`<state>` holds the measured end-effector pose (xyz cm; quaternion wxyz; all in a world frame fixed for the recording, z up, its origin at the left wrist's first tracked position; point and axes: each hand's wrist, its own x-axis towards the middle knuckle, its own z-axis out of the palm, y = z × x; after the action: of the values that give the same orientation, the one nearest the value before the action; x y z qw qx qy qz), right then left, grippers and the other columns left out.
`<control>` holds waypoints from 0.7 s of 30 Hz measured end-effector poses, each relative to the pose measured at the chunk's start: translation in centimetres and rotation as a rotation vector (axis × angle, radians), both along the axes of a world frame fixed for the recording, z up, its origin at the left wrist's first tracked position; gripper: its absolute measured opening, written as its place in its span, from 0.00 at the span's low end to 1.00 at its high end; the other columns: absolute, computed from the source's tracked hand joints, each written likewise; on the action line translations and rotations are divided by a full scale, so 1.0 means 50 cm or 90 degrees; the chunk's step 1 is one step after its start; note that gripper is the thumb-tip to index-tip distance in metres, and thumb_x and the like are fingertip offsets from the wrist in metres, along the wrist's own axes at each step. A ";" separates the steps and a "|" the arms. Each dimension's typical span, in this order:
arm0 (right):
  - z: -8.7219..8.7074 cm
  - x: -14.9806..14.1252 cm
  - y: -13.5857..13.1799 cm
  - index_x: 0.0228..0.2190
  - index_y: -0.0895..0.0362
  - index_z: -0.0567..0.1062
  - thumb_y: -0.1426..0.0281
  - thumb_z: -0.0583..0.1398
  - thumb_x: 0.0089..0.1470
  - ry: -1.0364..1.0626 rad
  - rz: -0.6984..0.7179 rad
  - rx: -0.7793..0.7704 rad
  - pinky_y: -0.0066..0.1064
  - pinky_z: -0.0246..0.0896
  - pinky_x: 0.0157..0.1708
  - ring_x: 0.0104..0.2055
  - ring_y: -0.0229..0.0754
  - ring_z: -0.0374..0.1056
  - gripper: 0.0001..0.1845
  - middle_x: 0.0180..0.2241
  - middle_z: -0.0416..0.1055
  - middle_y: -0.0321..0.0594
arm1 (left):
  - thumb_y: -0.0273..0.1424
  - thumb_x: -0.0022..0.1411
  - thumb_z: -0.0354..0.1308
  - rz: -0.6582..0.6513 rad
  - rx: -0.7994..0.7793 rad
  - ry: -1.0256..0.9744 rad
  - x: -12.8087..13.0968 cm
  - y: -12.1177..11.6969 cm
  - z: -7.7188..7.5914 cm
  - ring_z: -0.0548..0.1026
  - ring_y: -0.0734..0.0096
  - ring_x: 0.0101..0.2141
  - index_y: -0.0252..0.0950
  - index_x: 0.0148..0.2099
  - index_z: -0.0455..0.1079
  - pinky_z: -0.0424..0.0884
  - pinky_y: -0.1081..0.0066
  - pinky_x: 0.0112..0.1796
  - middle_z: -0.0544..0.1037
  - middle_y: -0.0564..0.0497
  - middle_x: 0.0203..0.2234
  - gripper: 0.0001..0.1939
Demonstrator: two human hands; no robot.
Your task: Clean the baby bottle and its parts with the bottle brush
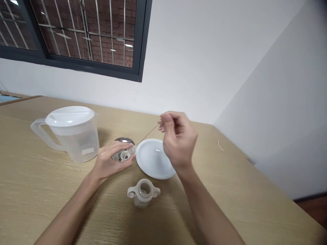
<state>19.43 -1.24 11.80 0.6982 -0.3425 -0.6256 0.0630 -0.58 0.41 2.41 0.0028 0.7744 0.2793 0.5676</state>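
My left hand [112,158] is closed around a small clear round piece [131,150], held between thumb and fingers. A thin brown strand or stick [147,134] runs from that piece up to my right hand [180,137], whose fingertips pinch its upper end. I cannot make out whether it is stiff or a thread. Behind my left fingers stands a round metal-rimmed container [125,139], mostly hidden, and a pale ring-shaped part [124,156] shows between thumb and fingers. Nearer me stands a translucent cup with two handles [143,197].
A white plate [150,163] lies partly behind my right hand. On the left is a clear plastic pitcher [79,143] with a white lid. A thin white strip [220,145] lies at the right. The wall [189,68] and window [87,34] border the table [230,183].
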 end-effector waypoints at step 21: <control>0.015 0.014 0.000 0.33 0.55 0.74 0.64 0.59 0.64 0.046 -0.002 -0.001 0.28 0.68 0.27 0.26 0.33 0.68 0.09 0.28 0.72 0.34 | 0.22 0.50 0.71 -0.042 0.018 -0.038 0.001 -0.009 0.003 0.82 0.62 0.37 0.39 0.50 0.78 0.80 0.63 0.41 0.85 0.47 0.37 0.23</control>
<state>20.15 -1.23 12.57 0.7202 -0.3414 -0.5992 0.0750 -0.50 -0.04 2.57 0.0189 0.7659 0.2451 0.5941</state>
